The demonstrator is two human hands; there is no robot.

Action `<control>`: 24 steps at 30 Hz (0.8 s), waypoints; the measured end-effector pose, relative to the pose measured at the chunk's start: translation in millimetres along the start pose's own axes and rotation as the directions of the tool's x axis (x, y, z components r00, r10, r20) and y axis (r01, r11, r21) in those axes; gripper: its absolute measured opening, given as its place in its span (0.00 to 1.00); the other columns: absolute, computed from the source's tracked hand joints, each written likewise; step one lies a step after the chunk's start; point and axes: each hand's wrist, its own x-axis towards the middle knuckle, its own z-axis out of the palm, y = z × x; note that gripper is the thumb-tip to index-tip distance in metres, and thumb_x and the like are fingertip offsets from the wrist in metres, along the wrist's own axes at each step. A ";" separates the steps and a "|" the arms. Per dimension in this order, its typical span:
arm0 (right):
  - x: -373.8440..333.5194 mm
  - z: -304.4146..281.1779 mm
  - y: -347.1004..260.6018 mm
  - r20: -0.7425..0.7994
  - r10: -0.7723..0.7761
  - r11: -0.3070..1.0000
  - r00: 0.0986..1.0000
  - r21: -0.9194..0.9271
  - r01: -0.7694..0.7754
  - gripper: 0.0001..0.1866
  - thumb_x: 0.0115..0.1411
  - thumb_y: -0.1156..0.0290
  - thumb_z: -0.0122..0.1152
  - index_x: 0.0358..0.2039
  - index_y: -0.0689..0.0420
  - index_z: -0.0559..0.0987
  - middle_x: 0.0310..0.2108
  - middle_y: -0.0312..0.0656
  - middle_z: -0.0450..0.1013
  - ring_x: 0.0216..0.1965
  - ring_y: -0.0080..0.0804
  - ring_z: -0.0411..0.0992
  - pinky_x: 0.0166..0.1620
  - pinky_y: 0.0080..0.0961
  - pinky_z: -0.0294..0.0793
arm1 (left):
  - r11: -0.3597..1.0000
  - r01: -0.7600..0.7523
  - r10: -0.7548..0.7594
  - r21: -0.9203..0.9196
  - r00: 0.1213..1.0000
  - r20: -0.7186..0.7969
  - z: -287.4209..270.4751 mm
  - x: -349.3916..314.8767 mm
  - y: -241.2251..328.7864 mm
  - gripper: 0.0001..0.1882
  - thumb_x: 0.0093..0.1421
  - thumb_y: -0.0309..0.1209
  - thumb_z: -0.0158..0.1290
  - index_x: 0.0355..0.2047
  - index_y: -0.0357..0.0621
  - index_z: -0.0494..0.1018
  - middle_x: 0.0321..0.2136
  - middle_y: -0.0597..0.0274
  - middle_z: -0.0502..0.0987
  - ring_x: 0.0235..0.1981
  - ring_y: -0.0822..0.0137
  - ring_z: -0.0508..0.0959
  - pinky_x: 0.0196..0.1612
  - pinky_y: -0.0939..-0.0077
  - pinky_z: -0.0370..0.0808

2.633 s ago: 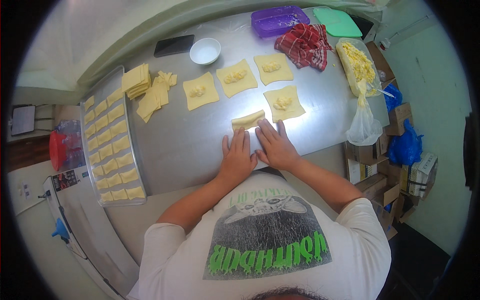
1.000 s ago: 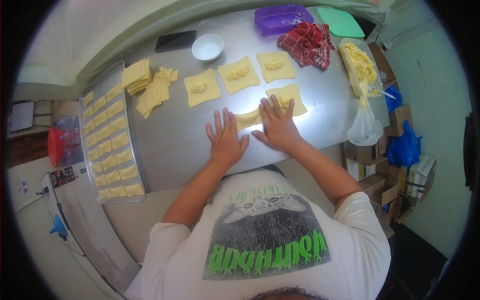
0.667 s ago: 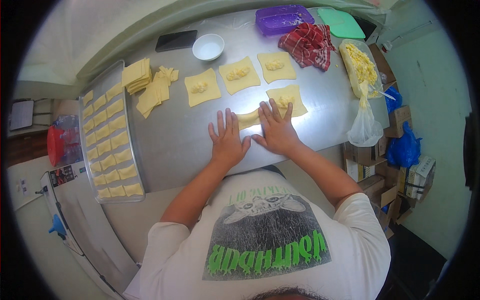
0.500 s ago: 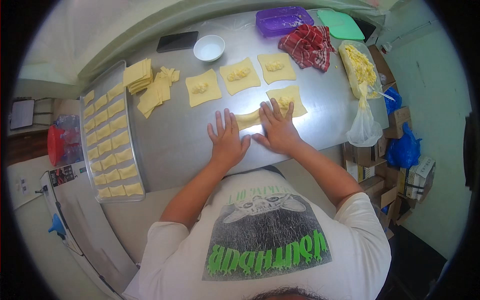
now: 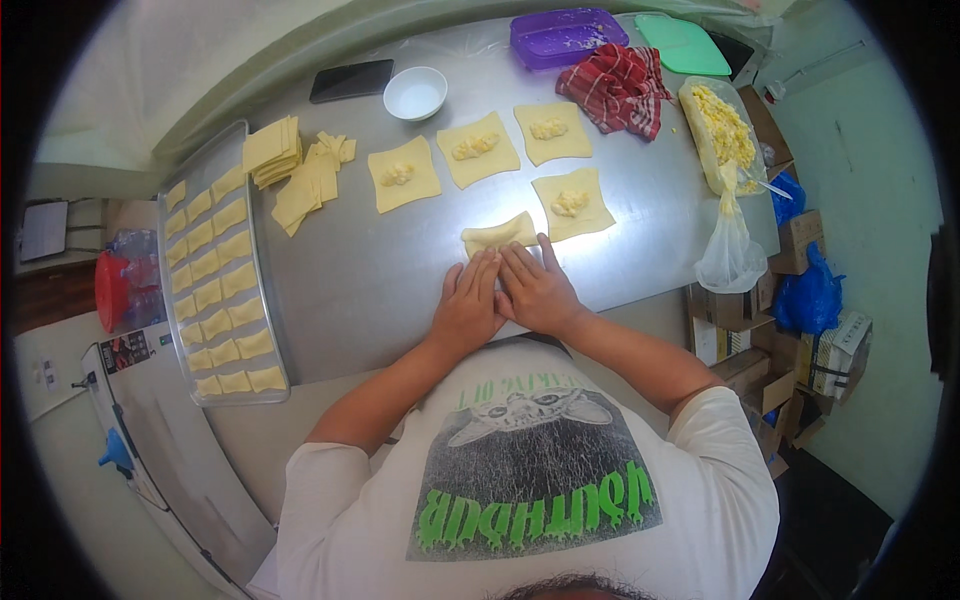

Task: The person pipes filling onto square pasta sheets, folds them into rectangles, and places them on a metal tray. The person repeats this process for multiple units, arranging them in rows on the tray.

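Observation:
A folded piece of pastry dough [image 5: 500, 234] lies on the metal table in front of me. Fingertips of both hands press along its near edge, side by side. My left hand [image 5: 468, 305] is flat with fingers stretched out. Likewise outstretched, my right hand [image 5: 540, 290] has its index finger apart and its thumb near the left hand. Just beyond lies a dough square [image 5: 590, 222] with a mound of pale yellow filling. Farther back sit three more filled squares, among them a middle one [image 5: 499, 170].
At left stands a metal tray [image 5: 270, 330] with rows of folded pastries. Stacked dough sheets [image 5: 268, 150], a white bowl [image 5: 415, 95] and a dark flat device [image 5: 351, 81] are farther back. A checked red cloth [image 5: 615, 90], purple container [image 5: 565, 40] and tub of filling [image 5: 720, 130] occupy the right.
Both hands have drawn together at the dough's near edge; the right moved left and nearer to me. The folded dough and the filled square on the right now show more fully.

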 end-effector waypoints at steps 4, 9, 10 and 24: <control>-3.1 -5.4 6.3 0.037 -0.046 0.999 0.998 0.000 0.046 0.29 0.63 0.55 0.60 0.53 0.69 0.79 0.54 0.57 0.77 0.61 0.50 0.72 0.68 0.69 0.56 | 1.000 -0.001 -0.001 0.022 0.997 0.076 -3.7 -1.8 2.9 0.36 0.59 0.39 0.57 0.64 0.31 0.65 0.65 0.43 0.69 0.68 0.52 0.67 0.69 0.50 0.56; -2.7 -19.9 17.7 0.109 0.183 0.981 0.977 -0.083 -0.175 0.36 0.66 0.50 0.56 0.60 0.72 0.72 0.63 0.59 0.69 0.68 0.52 0.63 0.70 0.73 0.44 | 0.990 0.143 -0.142 -0.021 0.988 0.057 -2.4 -0.1 2.6 0.45 0.59 0.40 0.58 0.70 0.28 0.55 0.71 0.36 0.58 0.73 0.46 0.57 0.70 0.36 0.46; 0.3 -16.0 20.0 0.147 0.211 0.976 0.966 -0.088 -0.200 0.39 0.66 0.48 0.56 0.62 0.73 0.70 0.64 0.60 0.67 0.71 0.51 0.59 0.70 0.75 0.39 | 0.977 0.209 -0.204 -0.052 0.975 0.092 -2.8 3.5 1.7 0.48 0.59 0.40 0.58 0.72 0.27 0.49 0.73 0.35 0.53 0.75 0.44 0.53 0.70 0.31 0.42; 26.0 -23.1 42.5 -0.006 0.189 0.962 0.982 0.203 -0.184 0.28 0.60 0.67 0.59 0.59 0.67 0.72 0.51 0.52 0.77 0.57 0.47 0.74 0.69 0.68 0.53 | 0.966 0.247 -0.242 -0.073 0.968 0.071 3.5 6.1 -17.2 0.50 0.59 0.35 0.57 0.73 0.29 0.43 0.73 0.39 0.51 0.75 0.43 0.51 0.70 0.29 0.39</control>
